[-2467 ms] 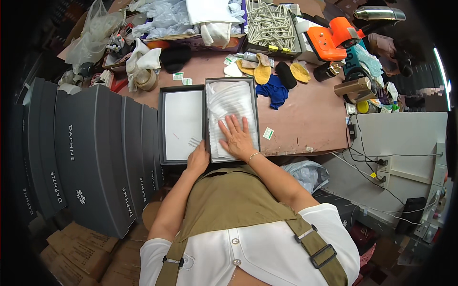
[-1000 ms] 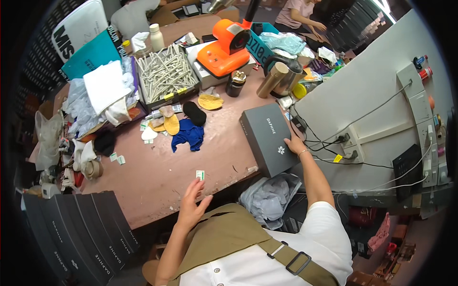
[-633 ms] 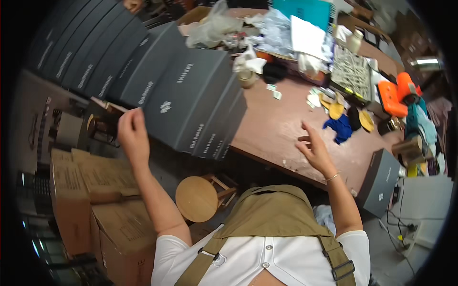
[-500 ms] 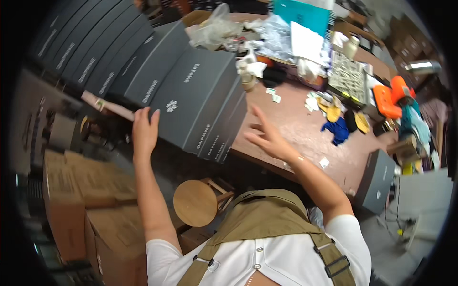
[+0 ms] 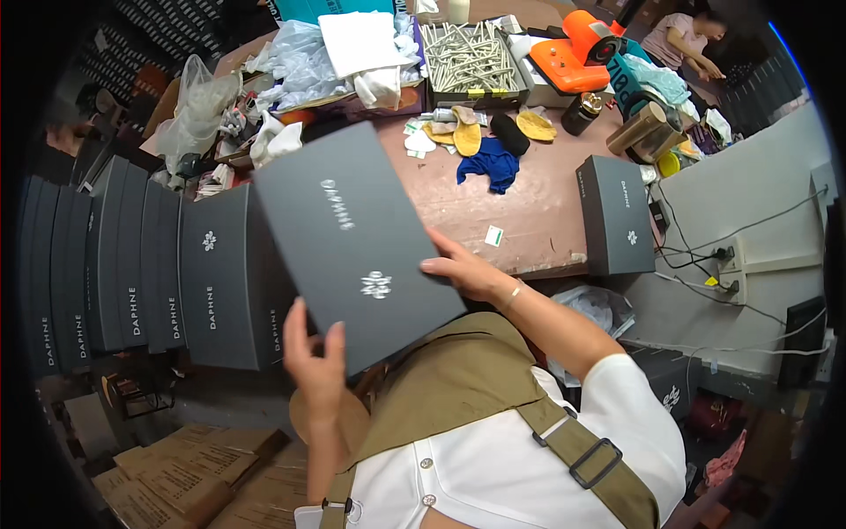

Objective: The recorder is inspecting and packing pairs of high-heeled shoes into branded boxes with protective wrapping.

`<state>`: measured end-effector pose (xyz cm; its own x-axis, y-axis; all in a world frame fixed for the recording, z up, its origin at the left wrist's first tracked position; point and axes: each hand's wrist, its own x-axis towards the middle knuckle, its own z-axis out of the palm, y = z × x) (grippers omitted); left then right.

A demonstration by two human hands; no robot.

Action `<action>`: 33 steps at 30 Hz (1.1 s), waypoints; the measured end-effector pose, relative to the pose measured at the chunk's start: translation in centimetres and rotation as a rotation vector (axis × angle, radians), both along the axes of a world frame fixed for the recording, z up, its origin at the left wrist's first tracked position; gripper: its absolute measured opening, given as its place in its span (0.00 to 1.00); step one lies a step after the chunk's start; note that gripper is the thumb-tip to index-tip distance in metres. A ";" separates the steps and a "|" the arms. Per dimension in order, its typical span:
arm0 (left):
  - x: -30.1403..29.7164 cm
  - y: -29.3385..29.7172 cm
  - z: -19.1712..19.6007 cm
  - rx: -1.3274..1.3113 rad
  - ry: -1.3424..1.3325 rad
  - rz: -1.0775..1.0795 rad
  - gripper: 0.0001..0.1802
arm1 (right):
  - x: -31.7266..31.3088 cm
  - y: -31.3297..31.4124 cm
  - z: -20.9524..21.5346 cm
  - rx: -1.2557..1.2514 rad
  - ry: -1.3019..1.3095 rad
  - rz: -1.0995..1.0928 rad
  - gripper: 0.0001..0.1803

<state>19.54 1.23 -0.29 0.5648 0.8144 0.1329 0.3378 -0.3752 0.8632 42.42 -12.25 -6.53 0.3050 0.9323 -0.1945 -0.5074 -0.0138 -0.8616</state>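
Observation:
A dark grey lidded shoebox, printed in silver, is held in front of my body, tilted with its lid facing up. My left hand grips its near left edge, thumb and fingers against the side. On the opposite long side, my right hand has its thumb on the lid's edge; the fingers beneath are partly hidden. To the left, several matching grey boxes stand in a row along the table. Another grey box sits at the table's right end.
On the reddish table lie a blue cloth, yellow pads and a tray of pale sticks. An orange device stands behind them. Cartons and a round stool are below. Another person is at far right.
Both hands now hold a grey box in front of me; before, my left hand was at the boxes and my right hand was free above the table. The view has turned right.

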 end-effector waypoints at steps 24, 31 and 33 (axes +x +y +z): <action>11.5 12.1 -12.5 -0.581 0.111 -0.313 0.47 | 1.5 3.1 -5.1 -0.143 -0.952 0.213 0.26; 9.1 12.8 -13.7 0.221 0.468 -0.348 0.40 | 9.5 -2.3 -5.8 -0.630 -1.336 -0.231 0.26; 13.6 9.8 -12.3 0.233 0.302 -0.511 0.36 | 11.3 -1.8 -5.2 -0.533 -1.225 -0.278 0.25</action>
<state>33.15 10.98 -12.59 0.9147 0.4013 0.0482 0.2826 -0.7200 0.6338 53.76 -14.00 -11.72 0.7041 0.7098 0.0203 0.5303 -0.5067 -0.6798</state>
